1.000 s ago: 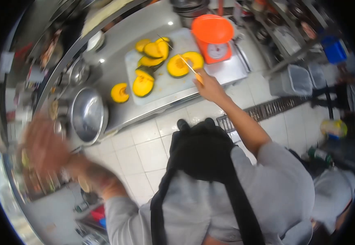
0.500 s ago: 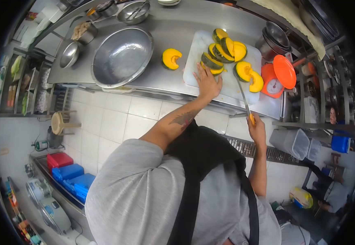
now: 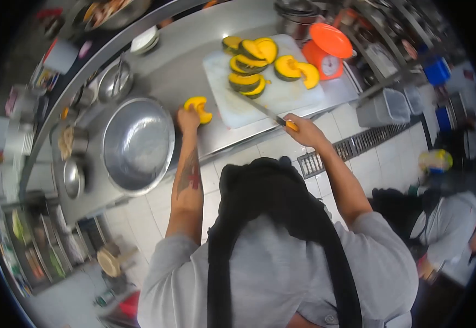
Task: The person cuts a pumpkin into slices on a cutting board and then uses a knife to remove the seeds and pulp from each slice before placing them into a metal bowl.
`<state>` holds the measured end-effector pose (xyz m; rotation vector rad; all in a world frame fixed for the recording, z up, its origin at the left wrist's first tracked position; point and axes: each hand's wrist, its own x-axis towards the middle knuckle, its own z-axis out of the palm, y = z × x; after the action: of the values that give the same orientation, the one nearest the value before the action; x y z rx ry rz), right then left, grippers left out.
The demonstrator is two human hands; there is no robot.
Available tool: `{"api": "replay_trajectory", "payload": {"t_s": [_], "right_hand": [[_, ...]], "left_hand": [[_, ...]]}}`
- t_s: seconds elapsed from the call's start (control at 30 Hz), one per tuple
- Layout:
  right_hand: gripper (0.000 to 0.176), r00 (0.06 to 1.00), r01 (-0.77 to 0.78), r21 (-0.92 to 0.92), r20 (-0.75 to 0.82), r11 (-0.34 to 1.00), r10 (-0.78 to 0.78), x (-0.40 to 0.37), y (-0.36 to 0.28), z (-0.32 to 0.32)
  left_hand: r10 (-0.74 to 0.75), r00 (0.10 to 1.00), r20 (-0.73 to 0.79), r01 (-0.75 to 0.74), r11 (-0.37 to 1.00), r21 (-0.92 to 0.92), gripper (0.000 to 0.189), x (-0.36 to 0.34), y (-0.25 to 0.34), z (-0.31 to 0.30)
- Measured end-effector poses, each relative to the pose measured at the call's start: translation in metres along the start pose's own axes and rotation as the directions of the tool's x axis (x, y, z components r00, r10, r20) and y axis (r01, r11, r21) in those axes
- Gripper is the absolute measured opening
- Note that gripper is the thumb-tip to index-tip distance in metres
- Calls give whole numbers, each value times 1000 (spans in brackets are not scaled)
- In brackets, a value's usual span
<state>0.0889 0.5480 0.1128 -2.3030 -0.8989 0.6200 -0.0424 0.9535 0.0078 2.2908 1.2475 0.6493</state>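
Note:
My left hand (image 3: 188,119) is closed on a curved piece of pumpkin (image 3: 199,107) with orange flesh, on the steel counter between the large bowl and the board. In my right hand (image 3: 306,131) is a kitchen knife (image 3: 262,109) by its orange handle. The blade points up and left over the white cutting board (image 3: 298,101), its tip by a cut pumpkin wedge (image 3: 244,83). More green-skinned pumpkin pieces (image 3: 252,59) lie grouped on the board. Two others, a chunk (image 3: 287,68) and a slice (image 3: 309,76), rest toward its right side.
A large metal bowl (image 3: 139,145) stands left of my left hand. Smaller steel bowls (image 3: 115,82) sit beyond it. An orange kitchen scale (image 3: 328,63) is right of the board. Another person (image 3: 445,224) is at the far right, near grey plastic bins (image 3: 383,108).
My left hand has left the pumpkin on the board, moved left and taken hold of the separate piece on the counter. The knife has swung to slant leftward. The view has turned.

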Motion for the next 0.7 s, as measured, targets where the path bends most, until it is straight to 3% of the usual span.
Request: {"api": "replay_trajectory", "payload": {"t_s": [0.07, 0.13, 0.17, 0.2, 0.23, 0.27, 0.3, 0.33, 0.37, 0.43, 0.47, 0.5, 0.53, 0.57, 0.6, 0.63, 0.67, 0.7], "right_hand": [[28, 998, 41, -52, -53, 998, -44, 4, 6, 9], [30, 997, 49, -24, -64, 998, -51, -8, -9, 14], [30, 1000, -1, 128, -26, 992, 5, -14, -17, 18], [31, 999, -51, 276, 21, 960, 47, -19, -21, 23], [30, 973, -202, 507, 202, 838, 112, -23, -19, 25], [30, 975, -192, 511, 199, 838, 101, -27, -21, 27], [30, 969, -220, 539, 218, 813, 117, -32, -23, 31], [29, 962, -248, 566, 237, 786, 133, -36, -24, 34], [32, 965, -245, 608, 227, 755, 130, -39, -25, 36], [38, 977, -204, 608, 179, 767, 118, -38, -23, 37], [45, 984, -173, 598, 137, 782, 114, -39, -21, 39], [53, 982, -186, 436, 101, 880, 157, -34, -15, 38], [53, 980, -196, 434, 120, 879, 160, -37, -19, 37], [55, 995, -77, 302, -36, 950, 92, -37, -31, 28], [57, 983, 29, 149, -183, 988, -1, -37, -43, 17], [60, 991, -5, 217, -126, 976, 33, -40, -53, 9], [60, 992, -15, 229, -119, 973, 43, -40, -54, 8], [62, 995, -9, 180, -98, 984, 27, -39, -53, 9]], "left_hand": [[-20, 990, 142, 51, 975, -214, 34, 2, -3, -10], [-56, 978, 199, 106, 963, -250, 33, -8, 10, -28], [-56, 977, 204, 107, 963, -249, 33, -11, 9, -29], [-151, 949, 277, 231, 931, -284, 33, -9, 3, -28], [-235, 909, 345, 347, 884, -313, 34, -4, -1, -28], [-233, 913, 335, 341, 886, -313, 34, -8, -7, -28], [-268, 862, 431, 500, 592, -632, 36, -22, -5, -32], [-244, 811, 532, 575, 169, -800, 40, -32, -1, -33], [-242, 817, 524, 568, 177, -804, 40, -38, 9, -35], [-90, 834, 545, 550, 51, -834, 53, -51, 30, -48], [-106, 831, 545, 552, 53, -832, 53, -48, 36, -54], [-24, 872, 490, 468, 337, -817, 52, -39, 46, -54], [77, 886, 457, 330, 586, -740, 51, -33, 51, -50], [68, 887, 457, 335, 586, -738, 51, -27, 52, -46], [244, 897, 369, 132, 649, -750, 49, -19, 52, -43], [420, 858, 295, -77, 674, -735, 46, -18, 53, -46], [417, 855, 309, -70, 683, -727, 46, -20, 52, -49], [397, 872, 286, -172, 796, -580, 44, -25, 62, -62]]}}
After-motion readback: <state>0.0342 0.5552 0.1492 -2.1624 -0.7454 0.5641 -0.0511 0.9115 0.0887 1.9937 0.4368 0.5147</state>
